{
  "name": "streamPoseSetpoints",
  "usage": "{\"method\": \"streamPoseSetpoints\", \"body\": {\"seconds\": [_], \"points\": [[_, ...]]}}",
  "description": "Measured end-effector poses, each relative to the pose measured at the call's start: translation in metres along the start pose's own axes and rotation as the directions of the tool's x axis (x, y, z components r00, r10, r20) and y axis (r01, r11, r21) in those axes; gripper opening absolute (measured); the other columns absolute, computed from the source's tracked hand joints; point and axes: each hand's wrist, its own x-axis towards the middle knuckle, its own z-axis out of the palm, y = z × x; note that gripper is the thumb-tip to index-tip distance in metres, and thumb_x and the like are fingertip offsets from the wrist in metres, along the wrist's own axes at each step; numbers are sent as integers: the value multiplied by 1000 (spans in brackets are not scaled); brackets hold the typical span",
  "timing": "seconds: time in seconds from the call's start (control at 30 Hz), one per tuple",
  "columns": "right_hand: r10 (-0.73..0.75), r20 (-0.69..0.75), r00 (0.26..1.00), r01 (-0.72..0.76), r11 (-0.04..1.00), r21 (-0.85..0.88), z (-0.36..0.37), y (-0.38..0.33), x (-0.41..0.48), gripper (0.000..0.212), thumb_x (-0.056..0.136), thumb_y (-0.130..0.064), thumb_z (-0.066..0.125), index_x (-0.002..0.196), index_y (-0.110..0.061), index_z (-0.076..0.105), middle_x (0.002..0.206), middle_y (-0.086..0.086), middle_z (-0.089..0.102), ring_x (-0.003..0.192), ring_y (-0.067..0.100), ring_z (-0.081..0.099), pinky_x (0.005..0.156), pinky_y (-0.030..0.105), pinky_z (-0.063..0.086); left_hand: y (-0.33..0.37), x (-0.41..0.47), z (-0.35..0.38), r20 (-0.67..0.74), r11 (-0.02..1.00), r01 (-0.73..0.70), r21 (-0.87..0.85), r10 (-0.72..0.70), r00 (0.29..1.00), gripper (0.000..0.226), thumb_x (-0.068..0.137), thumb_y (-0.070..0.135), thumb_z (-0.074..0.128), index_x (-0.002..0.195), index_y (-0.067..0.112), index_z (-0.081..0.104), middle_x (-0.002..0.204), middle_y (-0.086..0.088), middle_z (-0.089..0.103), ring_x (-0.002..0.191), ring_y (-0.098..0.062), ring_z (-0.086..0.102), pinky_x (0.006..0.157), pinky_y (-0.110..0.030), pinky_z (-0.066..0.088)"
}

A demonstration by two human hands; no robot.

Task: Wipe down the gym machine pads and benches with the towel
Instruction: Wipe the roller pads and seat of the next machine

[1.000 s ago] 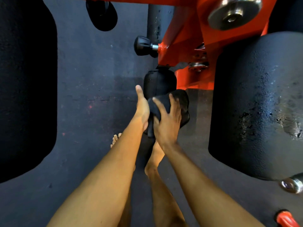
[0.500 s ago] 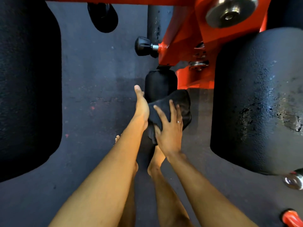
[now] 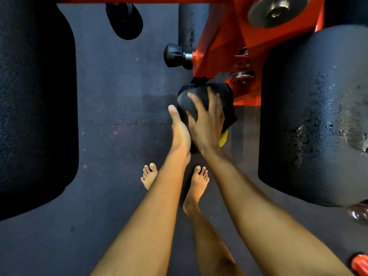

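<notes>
A small black roller pad hangs under the orange machine frame. A black towel with a yellow patch at its lower edge is draped over the pad. My right hand lies spread on the towel and presses it against the pad. My left hand rests against the pad's left side, thumb straight and pointing away from me. Its fingers are hidden behind the pad and my right hand.
Large black roller pads flank me: one at the left, one at the right with a scuffed surface. A black adjustment knob juts from the frame just above the small pad. My bare feet stand on dark rubber floor.
My right hand has slid the towel up and over the end of the small pad, covering more of it. My left hand stays against the pad's left side.
</notes>
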Motion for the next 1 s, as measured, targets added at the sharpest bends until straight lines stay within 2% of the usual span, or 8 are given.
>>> {"method": "streamPoseSetpoints", "body": {"seconds": [0.2,0.33,0.5,0.6,0.7,0.77,0.9,1.0], "points": [[-103,58,993,100,994,43,9,44,-97,62,90,-23,64,148,-39,51,169,5,21,156,35,16,121,58,26,-1,38,-20,-8,996,73,-41,-74,997,87,95,79,15,155,20,40,144,-9,58,126,-27,60,104,-42,50],[-48,-1,999,48,997,53,11,27,-50,66,84,-13,70,144,-36,57,166,7,31,155,37,21,120,61,27,-11,36,-12,-10,998,55,-36,-56,998,82,91,85,22,119,23,67,109,-2,77,103,-16,69,103,-40,51],[45,-47,998,-45,999,-5,3,-7,36,52,96,-30,63,146,-41,53,162,1,37,155,31,22,117,63,28,-85,109,-18,-1,998,-55,-1,55,998,102,58,110,28,144,59,44,160,17,39,150,-7,29,123,-50,21],[39,-67,997,-40,999,-14,4,-6,32,53,96,-25,62,146,-38,53,160,2,39,153,31,25,117,60,30,-38,37,-5,10,999,-7,35,7,1000,109,64,107,29,151,42,43,157,9,45,146,-9,37,122,-46,27],[-22,-12,1000,22,1000,4,1,7,2,59,89,-11,68,145,-29,56,158,6,40,152,35,27,117,58,33,-8,-6,-3,39,1000,-15,-12,15,999,76,100,72,20,147,20,49,134,3,62,122,-12,59,110,-32,44],[-61,55,997,61,998,-8,-1,14,-25,63,83,-3,68,141,-24,58,156,7,43,151,38,29,117,57,35,-9,-12,-9,77,999,2,-34,1,997,79,102,68,18,147,11,50,141,-3,60,127,-20,59,113,-35,43],[-35,160,986,24,997,68,-19,18,-64,60,77,2,62,134,-19,61,144,8,50,138,37,43,114,50,39,-21,-35,-21,47,996,89,-12,-88,995,79,100,71,26,127,7,65,118,-10,72,112,-21,67,107,-39,48],[21,228,973,-65,980,188,-43,14,-71,53,84,3,58,132,-20,61,138,6,52,127,32,51,109,47,42,-31,-65,-27,6,986,93,136,-95,995,48,108,52,35,118,15,64,115,0,67,112,-15,61,99,-31,47]]}}
